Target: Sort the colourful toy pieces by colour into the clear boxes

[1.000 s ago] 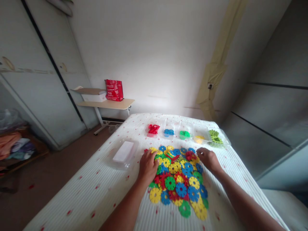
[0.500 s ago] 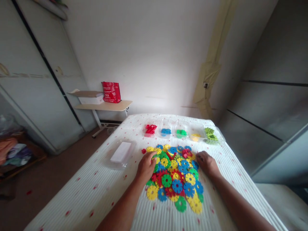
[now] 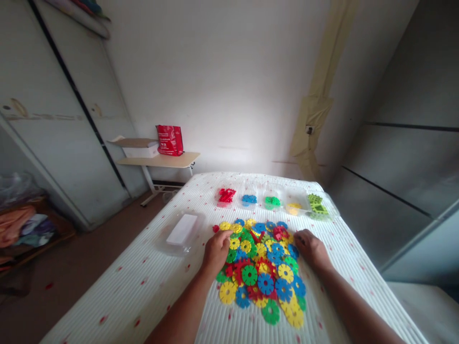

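A pile of flower-shaped plastic discs (image 3: 265, 284) in yellow, blue, green and red lies on the white cloth between my hands. Against its left edge rests my left hand (image 3: 216, 249), fingers drawn together, with no disc showing in them. My right hand (image 3: 311, 246) is curled into a loose fist at the upper right edge, touching the cloth close to a blue disc (image 3: 293, 251). Its finger pads are turned out of sight. Among the discs are some red pieces (image 3: 280, 232) of another shape. A small red piece (image 3: 215, 228) sits apart, just beyond my left hand.
Across the back stand clear trays of red pieces (image 3: 226, 196), blue pieces (image 3: 248, 199), green pieces (image 3: 272, 202), yellow pieces (image 3: 294, 208) and lime pieces (image 3: 317, 206). A clear plastic lid (image 3: 168, 248) with a white label lies left. Behind, a side table (image 3: 168, 161) bears a red bag (image 3: 169, 139).
The gap between my left thumb and forefinger has closed. My right hand stays beside the pile. The whole view has shifted slightly, with things appearing a little lower and further right.
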`<action>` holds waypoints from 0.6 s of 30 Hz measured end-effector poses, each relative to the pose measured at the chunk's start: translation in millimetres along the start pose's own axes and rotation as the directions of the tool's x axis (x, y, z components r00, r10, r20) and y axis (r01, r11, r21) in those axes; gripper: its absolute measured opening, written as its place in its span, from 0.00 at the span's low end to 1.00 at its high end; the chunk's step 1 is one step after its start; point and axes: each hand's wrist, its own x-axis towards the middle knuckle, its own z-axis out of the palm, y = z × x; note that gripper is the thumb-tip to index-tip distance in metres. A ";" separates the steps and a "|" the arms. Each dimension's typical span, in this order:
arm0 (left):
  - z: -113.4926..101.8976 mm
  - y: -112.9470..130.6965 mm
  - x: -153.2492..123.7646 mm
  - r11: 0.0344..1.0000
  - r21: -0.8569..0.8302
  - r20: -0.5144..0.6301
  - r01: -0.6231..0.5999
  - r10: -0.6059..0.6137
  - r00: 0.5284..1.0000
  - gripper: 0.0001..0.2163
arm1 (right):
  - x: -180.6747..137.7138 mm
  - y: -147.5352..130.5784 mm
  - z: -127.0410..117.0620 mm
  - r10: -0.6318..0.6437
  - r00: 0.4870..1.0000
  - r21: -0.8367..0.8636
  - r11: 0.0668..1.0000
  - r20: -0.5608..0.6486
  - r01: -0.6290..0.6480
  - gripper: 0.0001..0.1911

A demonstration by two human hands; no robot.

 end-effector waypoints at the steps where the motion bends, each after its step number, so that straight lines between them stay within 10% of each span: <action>1: 0.3 -0.6 0.1 1.000 -0.020 0.004 0.004 -0.004 1.000 0.14 | 0.3 0.6 0.3 0.003 1.000 0.001 1.000 -0.002 -0.003 0.16; 12: -9.4 -7.4 5.8 0.995 0.089 -0.289 -0.035 0.060 0.956 0.16 | 4.4 20.5 9.0 0.000 1.000 0.064 0.998 -0.001 0.000 0.16; 18: -3.5 -12.7 9.5 0.923 0.353 -0.075 0.153 -0.135 0.988 0.22 | 5.3 20.4 8.5 -0.003 1.000 0.090 0.996 -0.022 0.005 0.15</action>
